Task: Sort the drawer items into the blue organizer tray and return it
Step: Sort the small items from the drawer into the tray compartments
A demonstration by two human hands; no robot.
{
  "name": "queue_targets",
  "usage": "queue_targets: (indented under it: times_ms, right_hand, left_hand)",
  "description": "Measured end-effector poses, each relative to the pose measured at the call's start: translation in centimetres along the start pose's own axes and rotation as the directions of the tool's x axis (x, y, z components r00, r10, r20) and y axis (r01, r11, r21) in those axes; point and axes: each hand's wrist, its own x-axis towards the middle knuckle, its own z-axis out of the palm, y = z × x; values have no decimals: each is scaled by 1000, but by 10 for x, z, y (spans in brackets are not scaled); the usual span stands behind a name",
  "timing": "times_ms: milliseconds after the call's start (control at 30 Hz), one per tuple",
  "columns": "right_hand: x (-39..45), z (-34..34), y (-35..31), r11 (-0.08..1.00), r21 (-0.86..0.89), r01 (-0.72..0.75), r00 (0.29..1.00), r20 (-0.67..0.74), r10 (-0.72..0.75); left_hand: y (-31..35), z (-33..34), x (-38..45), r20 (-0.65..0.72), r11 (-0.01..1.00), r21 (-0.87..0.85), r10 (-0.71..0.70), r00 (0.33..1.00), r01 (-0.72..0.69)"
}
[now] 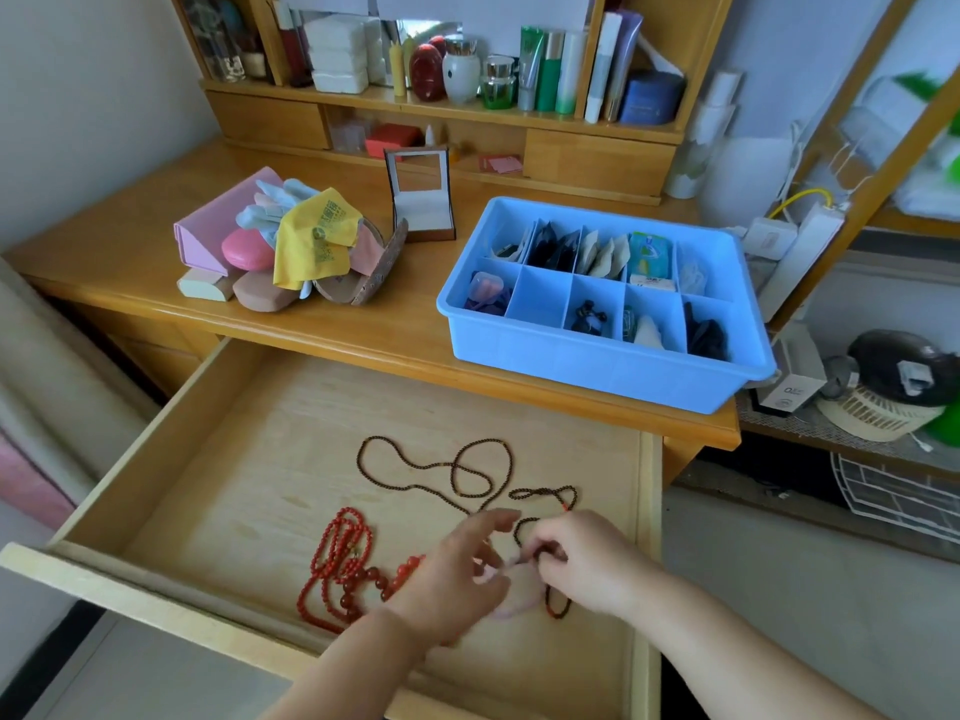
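Observation:
The wooden drawer (pixel 208 485) is pulled open. A long dark brown bead string (pixel 431 462) loops across its floor, and red bead strings (pixel 340 556) lie at the front left. My right hand (pixel 587 563) pinches the near end of the brown beads. My left hand (pixel 457 574) hovers beside it with fingers spread and relaxed, over a pale pink item (pixel 519 595) that is mostly hidden. The blue organizer tray (pixel 571 366) sits on the desk at the right, with several compartments holding small packets and dark items.
A pile of glasses cases and cloths, topped by a yellow cloth (pixel 311 236), lies on the desk at the left. An open small jewellery box (pixel 422 200) stands behind it. Shelves with bottles rise at the back. A wire shelf with clutter (pixel 883 387) is at the right.

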Motion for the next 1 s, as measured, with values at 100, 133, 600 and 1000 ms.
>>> queue_targets:
  times_ms: [100,133,600,1000]
  right_hand:
    - [-7,-26,-17,909,404,103,993,-87,-74]
    - [-8,-34,-20,839,527,136,990,-112,-90]
    - [66,-189,-36,982,155,106,798,-603,9]
    - [27,-89,-21,744,-583,327,515,-550,-658]
  left_hand:
    - [14,9,10,17,999,-29,23,1000,-22]
    - [13,8,10,-13,998,-64,-9,1000,8]
    - [-26,-22,9,-239,968,-100,-249,938,231]
    - [-38,-32,7,-374,954,-194,-287,882,229]
